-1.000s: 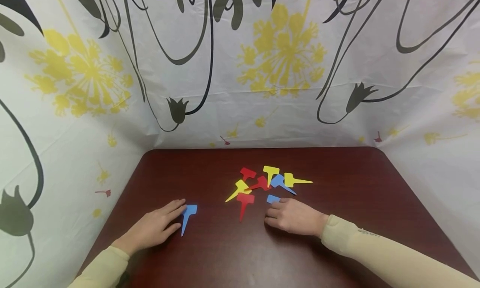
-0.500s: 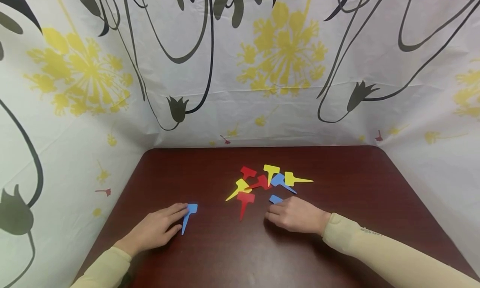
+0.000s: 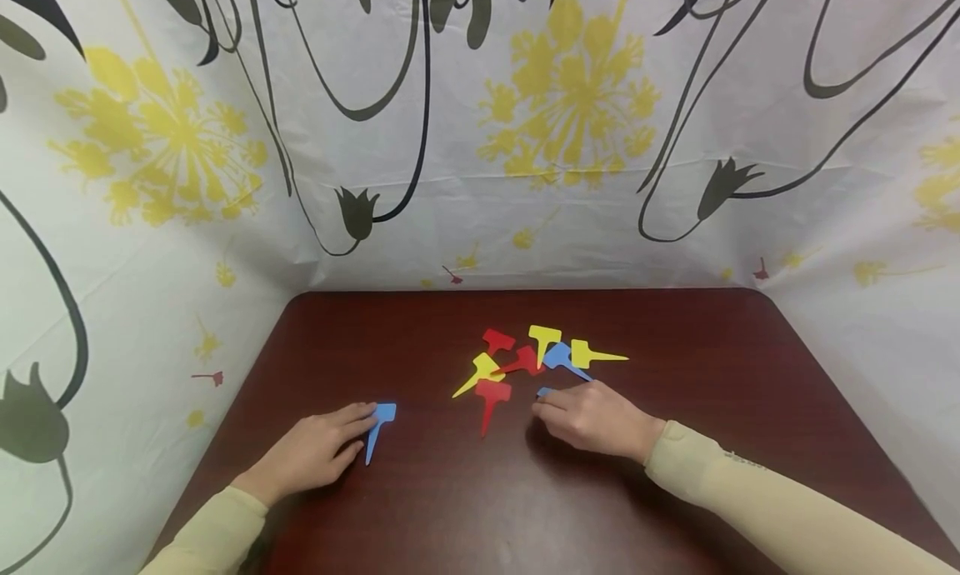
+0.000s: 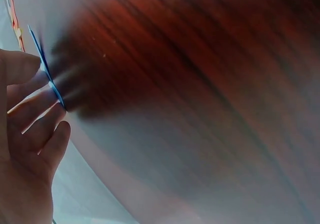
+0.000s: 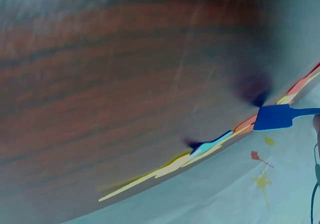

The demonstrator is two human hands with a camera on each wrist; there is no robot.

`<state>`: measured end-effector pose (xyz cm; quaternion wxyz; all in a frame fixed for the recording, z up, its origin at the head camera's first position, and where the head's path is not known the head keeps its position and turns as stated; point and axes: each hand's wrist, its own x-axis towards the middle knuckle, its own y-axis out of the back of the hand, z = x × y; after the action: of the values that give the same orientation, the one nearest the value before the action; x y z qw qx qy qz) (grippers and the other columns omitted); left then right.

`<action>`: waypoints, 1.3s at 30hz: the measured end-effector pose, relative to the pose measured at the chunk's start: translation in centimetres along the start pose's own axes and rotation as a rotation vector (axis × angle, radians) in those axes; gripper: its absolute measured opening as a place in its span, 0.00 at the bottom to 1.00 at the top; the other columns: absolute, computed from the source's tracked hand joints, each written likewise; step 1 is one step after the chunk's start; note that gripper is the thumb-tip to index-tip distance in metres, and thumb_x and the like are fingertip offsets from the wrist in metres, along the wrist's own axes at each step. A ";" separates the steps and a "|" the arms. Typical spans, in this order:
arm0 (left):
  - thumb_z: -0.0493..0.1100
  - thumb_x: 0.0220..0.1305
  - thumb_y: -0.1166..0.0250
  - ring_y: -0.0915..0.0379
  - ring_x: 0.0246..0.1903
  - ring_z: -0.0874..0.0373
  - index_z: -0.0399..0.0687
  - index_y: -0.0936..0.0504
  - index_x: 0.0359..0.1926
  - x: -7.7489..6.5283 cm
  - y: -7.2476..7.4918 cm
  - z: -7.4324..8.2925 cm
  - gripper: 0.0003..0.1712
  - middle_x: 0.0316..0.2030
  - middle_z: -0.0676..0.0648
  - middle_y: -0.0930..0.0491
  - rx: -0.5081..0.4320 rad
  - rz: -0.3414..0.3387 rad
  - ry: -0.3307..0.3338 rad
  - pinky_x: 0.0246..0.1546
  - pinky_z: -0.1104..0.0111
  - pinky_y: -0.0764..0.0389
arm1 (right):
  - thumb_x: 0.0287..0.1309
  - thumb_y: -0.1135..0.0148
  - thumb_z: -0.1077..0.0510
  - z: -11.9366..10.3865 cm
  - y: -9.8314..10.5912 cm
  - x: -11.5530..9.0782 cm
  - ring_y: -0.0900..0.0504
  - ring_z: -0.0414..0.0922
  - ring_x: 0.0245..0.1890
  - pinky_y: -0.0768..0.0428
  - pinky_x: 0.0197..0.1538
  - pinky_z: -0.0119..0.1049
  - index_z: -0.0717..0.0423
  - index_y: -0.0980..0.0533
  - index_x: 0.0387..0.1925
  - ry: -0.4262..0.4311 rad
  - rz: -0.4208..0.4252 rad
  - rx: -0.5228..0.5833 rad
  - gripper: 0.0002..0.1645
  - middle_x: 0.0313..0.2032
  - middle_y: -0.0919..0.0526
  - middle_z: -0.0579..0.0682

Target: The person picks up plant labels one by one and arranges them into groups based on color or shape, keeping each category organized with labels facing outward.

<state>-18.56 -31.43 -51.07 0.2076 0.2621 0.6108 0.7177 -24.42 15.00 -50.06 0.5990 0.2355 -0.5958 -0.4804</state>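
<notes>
In the head view my left hand [image 3: 309, 452] rests on the table at the left, its extended fingertips on a blue T-shaped plant label [image 3: 385, 413]. The left wrist view shows the same label [image 4: 49, 79] edge-on along the fingertips. At the right of centre my right hand [image 3: 592, 419] pinches another blue plant label [image 3: 543, 392], mostly hidden by the fingers in the head view. The right wrist view has this label's head [image 5: 272, 118] tilted up off the table, its stem at the fingertips. Between the hands lies a front red plant label [image 3: 492, 392].
Beyond the hands several labels overlap: yellow [image 3: 482, 367], red [image 3: 498, 340], another red [image 3: 528, 360], a yellow one [image 3: 544, 335], blue [image 3: 557, 357] and a yellow one at the right [image 3: 581, 353]. A patterned cloth [image 3: 465, 200] encloses the dark wooden table [image 3: 420, 508].
The right hand has drawn its fingers together on the blue label and tipped it up, so less of its head shows. The left hand and its label have barely moved.
</notes>
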 end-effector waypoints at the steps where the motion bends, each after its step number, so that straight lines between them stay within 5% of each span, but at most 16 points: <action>1: 0.47 0.69 0.35 0.23 0.59 0.50 0.45 0.21 0.65 0.1 0.0 0.0 0.26 0.66 0.45 0.26 -0.003 0.000 0.004 0.50 0.52 0.18 | 0.53 0.28 0.62 0.1 0.0 0.0 0.18 0.36 0.26 0.18 0.28 0.30 0.56 0.16 0.44 -0.003 0.017 0.001 0.14 0.35 0.17 0.43; 17: 0.61 0.64 0.32 0.24 0.60 0.53 0.49 0.20 0.65 0.2 0.3 -0.5 0.33 0.67 0.49 0.27 -0.039 -0.032 0.033 0.52 0.51 0.19 | 0.43 0.24 0.64 0.5 0.3 1.3 0.13 0.38 0.32 0.14 0.33 0.35 0.55 0.16 0.45 -0.034 0.131 0.057 0.22 0.36 0.13 0.44; 28: 0.61 0.62 0.30 0.26 0.62 0.53 0.49 0.20 0.64 0.4 0.6 -0.4 0.35 0.67 0.48 0.27 -0.042 -0.059 0.036 0.53 0.50 0.20 | 0.55 0.33 0.62 0.4 0.2 3.0 0.14 0.38 0.35 0.14 0.38 0.36 0.56 0.16 0.44 -0.037 0.147 0.033 0.14 0.38 0.13 0.44; 39: 0.61 0.62 0.30 0.26 0.62 0.53 0.49 0.19 0.64 0.5 0.5 -0.4 0.35 0.66 0.48 0.26 -0.025 -0.050 0.023 0.52 0.51 0.19 | 0.48 0.26 0.62 0.2 -0.1 4.3 0.14 0.38 0.32 0.14 0.36 0.35 0.54 0.16 0.46 -0.040 0.176 0.032 0.20 0.37 0.13 0.44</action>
<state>-19.18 -31.50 -50.53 0.2217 0.2356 0.6106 0.7228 -25.41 11.35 -47.99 0.6228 0.1822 -0.6339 -0.4208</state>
